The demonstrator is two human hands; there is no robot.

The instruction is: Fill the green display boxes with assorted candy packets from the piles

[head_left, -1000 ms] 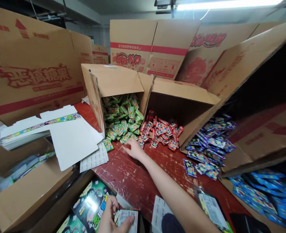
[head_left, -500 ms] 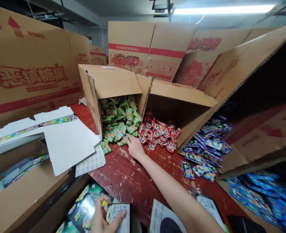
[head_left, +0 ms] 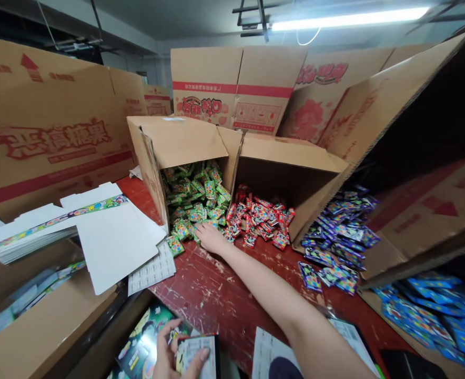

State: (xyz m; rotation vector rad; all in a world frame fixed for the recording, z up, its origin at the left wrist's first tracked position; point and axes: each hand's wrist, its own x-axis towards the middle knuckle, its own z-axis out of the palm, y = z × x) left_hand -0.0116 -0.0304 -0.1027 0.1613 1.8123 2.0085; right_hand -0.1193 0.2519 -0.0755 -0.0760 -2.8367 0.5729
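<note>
My left hand (head_left: 173, 350) is closed around a small flat box (head_left: 195, 355) with a dark edge and a pale printed face, at the bottom of the view. The thumb lies across that face. My right hand (head_left: 211, 238) reaches out over the red table, its fingers stretched onto the front of a pile of small green candy packets (head_left: 193, 192). Whether a packet is under the fingertips is hidden. The green packets spill from a cardboard box (head_left: 193, 138) lying on its side. Just right of the hand are red candy packets (head_left: 262, 216) in another tipped box (head_left: 291, 150).
Purple packets (head_left: 335, 237) and blue packets (head_left: 433, 310) spill from boxes at the right. White card sheets (head_left: 114, 242) lie at the left above an open carton (head_left: 59, 321). A green printed box (head_left: 145, 337) sits by my left hand. Large cartons (head_left: 59, 126) stand behind.
My right hand has shifted slightly left and down along the front of the green packets. My left hand still holds the small box; a yellow bit at its fingers no longer shows.
</note>
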